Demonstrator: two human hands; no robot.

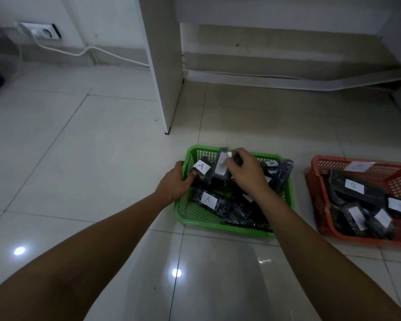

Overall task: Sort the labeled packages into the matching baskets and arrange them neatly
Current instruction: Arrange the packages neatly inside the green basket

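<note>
A green basket (200,216) on the floor holds several black packages with white "A" labels, one flat near its front (208,199). My left hand (175,181) grips the basket's left rim, thumb against an upright "A" package (203,169). My right hand (245,172) is over the basket's middle, fingers closed on a blurred black package with a white label (221,164), held tilted above the others. To the right, a red basket (320,205) holds several black packages, one labelled "B" (354,186).
A white desk leg panel (166,66) stands just behind the green basket. A wall socket (42,31) and white cable (97,50) run along the back wall. Glossy tiled floor lies open to the left and in front.
</note>
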